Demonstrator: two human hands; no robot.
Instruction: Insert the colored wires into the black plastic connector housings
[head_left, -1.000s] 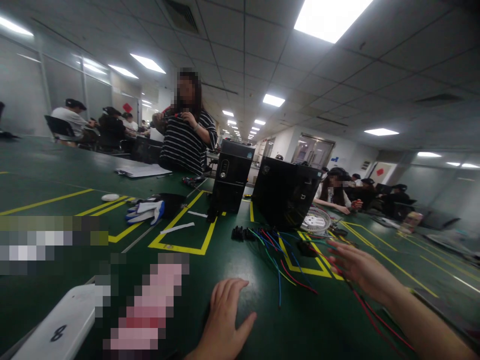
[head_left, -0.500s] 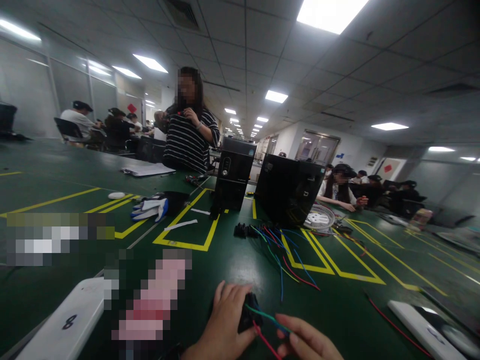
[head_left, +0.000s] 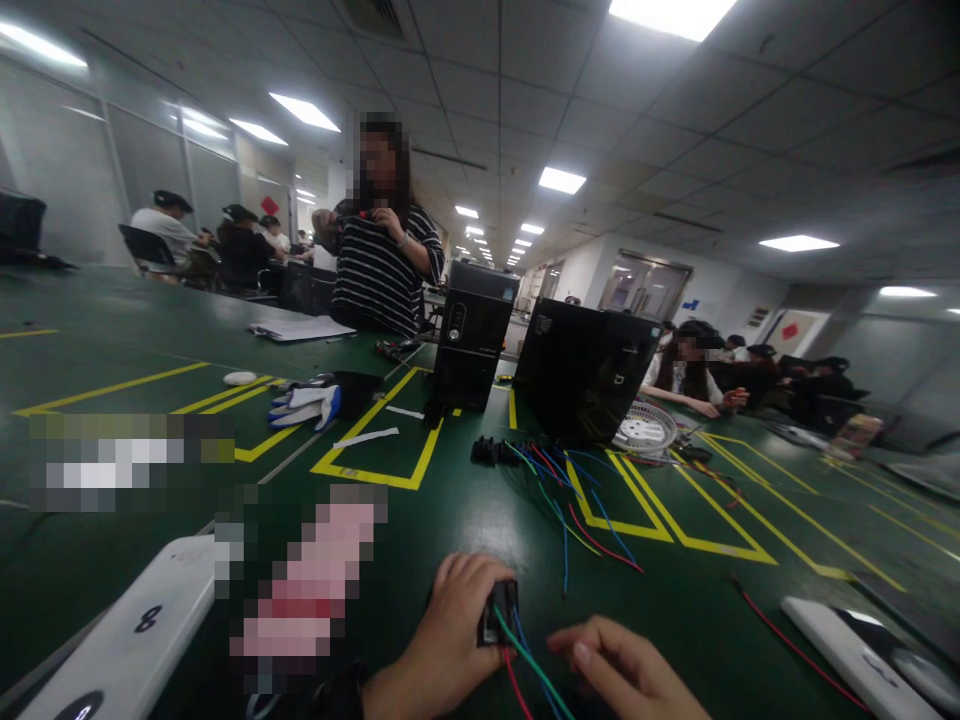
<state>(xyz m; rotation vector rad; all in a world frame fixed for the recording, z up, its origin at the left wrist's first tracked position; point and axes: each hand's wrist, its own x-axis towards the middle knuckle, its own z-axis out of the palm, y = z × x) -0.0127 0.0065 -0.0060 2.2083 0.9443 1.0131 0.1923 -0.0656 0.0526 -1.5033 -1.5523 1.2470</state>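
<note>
My left hand (head_left: 457,625) is closed around a small black connector block (head_left: 491,620) just above the green table. A red wire (head_left: 516,685), a green wire (head_left: 529,655) and a blue wire (head_left: 534,668) come out of the block and run down toward the bottom edge. To the right of these wires is my right hand (head_left: 626,665), its fingers loosely bent and apart from the wires, with nothing visible in them. Beyond my hands lies a row of similar black blocks (head_left: 491,451) with several coloured wires (head_left: 559,510) trailing from it.
Two black computer cases (head_left: 472,335) stand across the table. White-and-blue gloves (head_left: 304,405) lie to the left, a white device marked 8 (head_left: 142,620) nearer. Another white device (head_left: 862,650) and a loose red wire (head_left: 795,650) are at right. A person in a striped top (head_left: 382,270) stands opposite.
My right hand has let go of the green and blue wires and moved slightly right. The wires now hang down from the block. My left hand keeps its hold.
</note>
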